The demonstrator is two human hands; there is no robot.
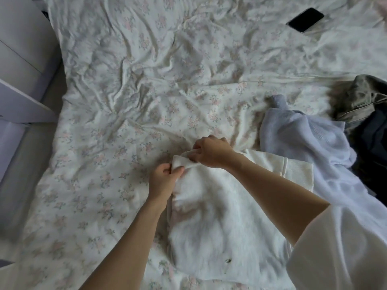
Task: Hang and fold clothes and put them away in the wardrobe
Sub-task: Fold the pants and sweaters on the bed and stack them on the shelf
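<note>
A white knitted garment (pixel 217 222) lies on the floral bedsheet (pixel 129 97) in front of me, with a small button near its lower edge. My left hand (pixel 162 181) pinches its far left corner between thumb and fingers. Just to the right, my right hand (pixel 209 152) grips the same top edge with curled fingers. A ribbed cuff of the white garment sticks out to the right under my right forearm.
A pale lilac sweater (pixel 303 139) lies crumpled to the right, beside a dark navy garment (pixel 370 143) and an olive one (pixel 362 95). A black phone (pixel 305 19) rests at the far right of the bed. White furniture (pixel 23 59) stands along the left.
</note>
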